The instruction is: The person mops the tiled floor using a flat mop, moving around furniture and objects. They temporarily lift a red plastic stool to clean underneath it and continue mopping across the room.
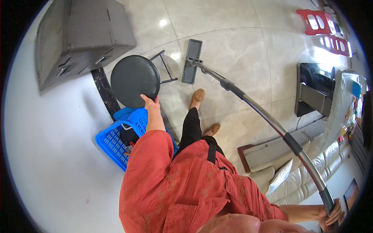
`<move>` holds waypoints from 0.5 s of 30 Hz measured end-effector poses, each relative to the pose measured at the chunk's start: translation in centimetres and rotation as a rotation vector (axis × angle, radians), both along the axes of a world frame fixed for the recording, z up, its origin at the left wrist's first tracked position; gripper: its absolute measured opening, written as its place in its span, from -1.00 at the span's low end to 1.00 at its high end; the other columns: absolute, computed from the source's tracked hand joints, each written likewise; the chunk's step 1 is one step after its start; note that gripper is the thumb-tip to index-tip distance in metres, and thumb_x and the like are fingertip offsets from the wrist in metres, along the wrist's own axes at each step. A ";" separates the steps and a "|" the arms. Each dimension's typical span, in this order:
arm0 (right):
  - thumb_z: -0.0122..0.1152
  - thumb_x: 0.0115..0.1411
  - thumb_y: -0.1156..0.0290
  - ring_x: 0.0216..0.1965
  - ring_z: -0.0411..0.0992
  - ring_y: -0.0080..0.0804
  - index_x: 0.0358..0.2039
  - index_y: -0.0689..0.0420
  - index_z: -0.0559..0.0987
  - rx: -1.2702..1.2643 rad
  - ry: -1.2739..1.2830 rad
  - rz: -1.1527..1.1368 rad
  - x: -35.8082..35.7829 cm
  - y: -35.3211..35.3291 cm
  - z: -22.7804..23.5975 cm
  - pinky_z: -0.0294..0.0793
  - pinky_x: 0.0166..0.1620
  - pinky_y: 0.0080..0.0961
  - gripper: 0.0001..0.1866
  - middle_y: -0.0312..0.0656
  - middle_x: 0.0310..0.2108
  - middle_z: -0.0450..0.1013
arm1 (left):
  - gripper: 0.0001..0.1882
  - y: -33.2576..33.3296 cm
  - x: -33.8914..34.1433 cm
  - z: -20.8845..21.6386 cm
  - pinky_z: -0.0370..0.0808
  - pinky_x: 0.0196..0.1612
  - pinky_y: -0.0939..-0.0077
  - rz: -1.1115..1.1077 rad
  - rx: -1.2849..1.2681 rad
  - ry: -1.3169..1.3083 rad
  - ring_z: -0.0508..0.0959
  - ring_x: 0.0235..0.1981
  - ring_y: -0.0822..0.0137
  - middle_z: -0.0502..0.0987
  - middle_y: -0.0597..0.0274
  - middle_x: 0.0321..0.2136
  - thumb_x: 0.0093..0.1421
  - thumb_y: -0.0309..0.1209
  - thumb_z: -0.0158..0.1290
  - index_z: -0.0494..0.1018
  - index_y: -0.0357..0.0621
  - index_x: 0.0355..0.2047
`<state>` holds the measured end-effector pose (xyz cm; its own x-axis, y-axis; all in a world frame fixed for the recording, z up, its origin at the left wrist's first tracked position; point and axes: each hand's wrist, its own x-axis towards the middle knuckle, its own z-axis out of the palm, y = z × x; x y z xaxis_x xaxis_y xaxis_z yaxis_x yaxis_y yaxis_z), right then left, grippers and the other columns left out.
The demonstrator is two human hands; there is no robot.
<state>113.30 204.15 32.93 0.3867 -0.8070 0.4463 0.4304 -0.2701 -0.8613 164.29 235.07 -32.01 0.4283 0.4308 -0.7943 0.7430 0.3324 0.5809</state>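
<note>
My left hand grips the near rim of a round stool with a black padded seat and dark metal legs; its underside is mostly hidden. My right hand, at the lower right, is closed around the grey grip at the top of a flat mop's handle. That long silver pole slants down to the far left, with dark grey joints along it. The rectangular grey mop head lies on the floor, to the right of the stool's legs and ahead of my feet.
A blue plastic basket with things inside stands below the stool, beside the white wall. A grey fabric-covered cabinet is at far left. On the right are a cream sofa, a black-topped table and red plastic stools.
</note>
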 end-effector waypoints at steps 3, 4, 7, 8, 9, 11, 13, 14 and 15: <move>0.18 0.17 0.23 -0.72 0.31 -0.69 -0.12 0.13 0.50 -0.027 -0.011 -0.066 3.0 -0.7 -0.2 0.47 -0.47 -0.53 -0.67 -0.51 -0.69 0.35 | -0.16 -2.2 0.1 -0.6 0.71 -0.27 0.27 0.001 0.022 -0.013 0.57 -0.14 0.04 0.42 -0.03 0.04 0.09 0.14 0.20 0.28 -0.32 0.12; 0.16 0.16 0.28 -0.75 0.27 -0.70 -0.17 0.11 0.50 -0.005 -0.114 -0.068 3.3 -0.9 -0.5 0.44 -0.52 -0.52 -0.74 -0.51 -0.71 0.32 | -0.18 -3.9 -0.2 -1.1 0.73 -0.33 0.35 0.019 0.010 0.010 0.60 -0.23 0.09 0.47 0.03 -0.02 0.09 0.15 0.18 0.32 -0.37 0.06; 0.19 0.13 0.30 -0.75 0.30 -0.66 -0.19 0.09 0.50 0.025 -0.096 -0.112 3.4 -1.4 0.1 0.46 -0.54 -0.48 -0.75 -0.49 -0.71 0.35 | -0.25 -10.3 0.5 0.0 0.73 -0.28 0.32 0.021 -0.066 -0.066 0.58 -0.15 0.12 0.45 0.03 0.02 0.16 0.11 0.13 0.32 -0.36 0.05; 0.15 0.18 0.24 -0.77 0.28 -0.68 -0.16 0.12 0.51 0.031 -0.054 -0.090 3.2 -1.5 0.3 0.43 -0.55 -0.54 -0.72 -0.48 -0.74 0.33 | -0.25 -12.4 1.4 -0.1 0.73 -0.26 0.32 0.005 -0.116 -0.081 0.57 -0.13 0.12 0.45 0.03 0.03 0.17 0.10 0.13 0.29 -0.34 0.08; 0.11 0.22 0.19 -0.79 0.25 -0.69 -0.13 0.15 0.51 0.043 -0.011 -0.073 3.0 -1.5 0.7 0.41 -0.56 -0.59 -0.67 -0.48 -0.78 0.31 | -0.25 -14.6 2.5 -0.2 0.73 -0.25 0.32 -0.017 -0.160 -0.094 0.56 -0.11 0.12 0.44 0.04 0.04 0.18 0.09 0.12 0.26 -0.32 0.11; 0.03 0.30 0.09 -0.83 0.21 -0.71 -0.08 0.22 0.53 0.068 0.071 -0.038 2.6 -1.7 1.0 0.37 -0.59 -0.71 -0.57 -0.46 -0.84 0.27 | -0.28 -19.4 5.3 -1.1 0.72 -0.21 0.31 -0.072 -0.179 -0.181 0.55 -0.09 0.12 0.43 0.04 0.05 0.22 0.04 0.10 0.21 -0.28 0.15; 0.04 0.27 0.16 -0.84 0.20 -0.72 -0.30 0.20 0.57 0.062 0.051 -0.137 3.5 -1.7 0.1 0.37 -0.59 -0.71 -0.67 -0.46 -0.84 0.26 | -0.32 -22.8 9.0 -2.9 0.71 -0.17 0.28 -0.178 -0.385 -0.246 0.56 -0.11 0.10 0.44 -0.02 0.04 0.26 0.00 0.06 0.19 -0.28 0.15; 0.05 0.27 0.16 -0.83 0.21 -0.71 -0.31 0.19 0.57 0.061 0.054 -0.141 3.7 -1.9 -0.5 0.38 -0.59 -0.70 -0.67 -0.45 -0.84 0.27 | -0.38 -24.3 10.6 -3.3 0.69 -0.15 0.27 -0.326 -0.464 -0.162 0.58 -0.14 0.11 0.46 -0.03 0.00 0.29 -0.05 0.05 0.19 -0.27 0.14; 0.06 0.26 0.15 -0.83 0.21 -0.70 -0.32 0.19 0.56 0.069 0.061 -0.142 3.9 -1.9 -1.2 0.38 -0.59 -0.69 -0.67 -0.45 -0.84 0.27 | -0.44 -25.7 11.9 -3.2 0.66 -0.14 0.25 -0.484 -0.537 -0.069 0.59 -0.16 0.12 0.49 -0.04 -0.03 0.33 -0.11 0.03 0.20 -0.26 0.13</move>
<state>117.19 202.29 31.77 0.2916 -0.8834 0.3668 0.3383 -0.2635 -0.9034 176.19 209.35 -35.18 0.5291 -0.2616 -0.8072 0.8465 0.2286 0.4808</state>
